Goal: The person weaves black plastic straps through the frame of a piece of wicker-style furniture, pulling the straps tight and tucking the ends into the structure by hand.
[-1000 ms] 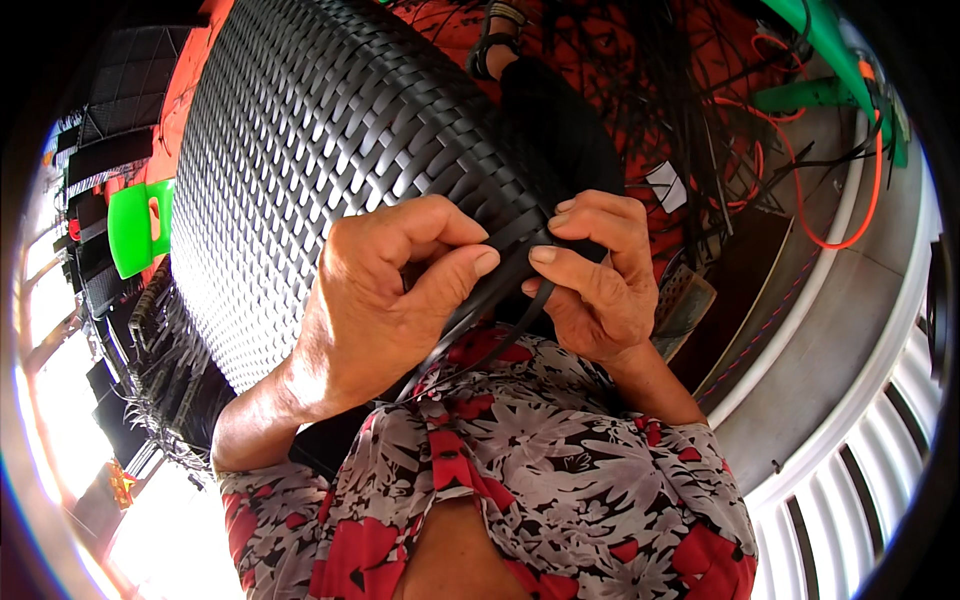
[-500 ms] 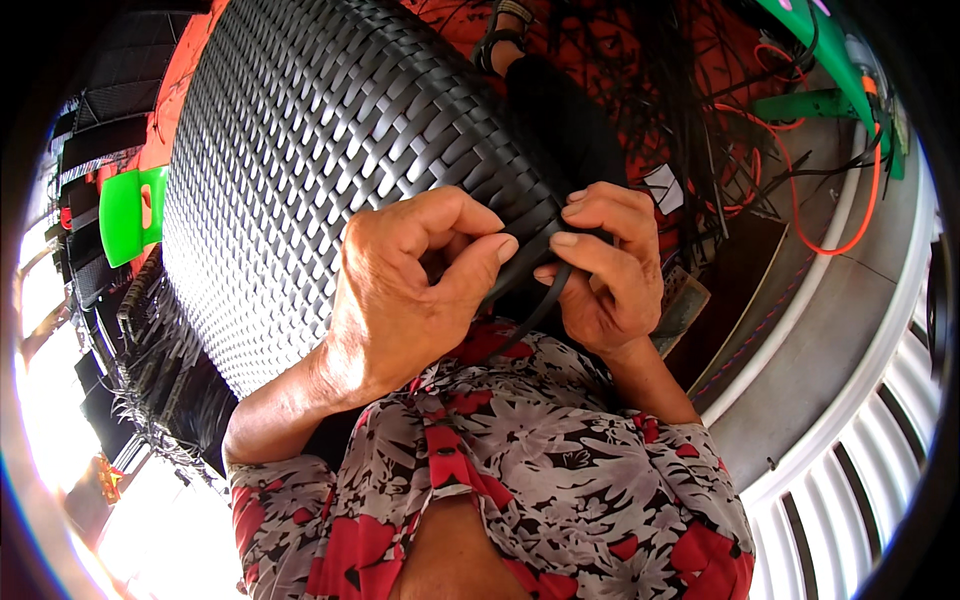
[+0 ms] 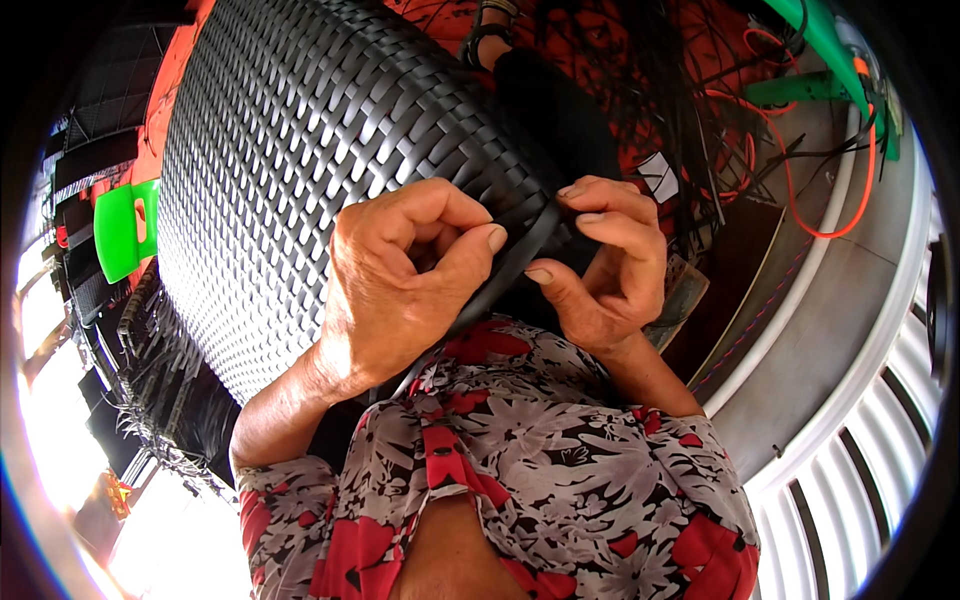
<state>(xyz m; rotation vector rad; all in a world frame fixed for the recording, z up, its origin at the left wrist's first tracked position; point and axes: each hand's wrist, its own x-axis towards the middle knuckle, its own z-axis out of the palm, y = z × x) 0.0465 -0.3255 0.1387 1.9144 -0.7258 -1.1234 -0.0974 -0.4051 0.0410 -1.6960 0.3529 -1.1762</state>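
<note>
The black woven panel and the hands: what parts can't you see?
- Woven panel, head view: near edge hidden behind the left hand and right hand; top cut off.
- Black strip: lower end hidden by the left hand.
- Grip on the strip: fingertips partly hidden.

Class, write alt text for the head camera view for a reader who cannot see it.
Two hands, left hand and right hand, pinch a dark flat strip at the edge of a black woven panel. A floral shirt fills the foreground; orange cables lie right.
</note>
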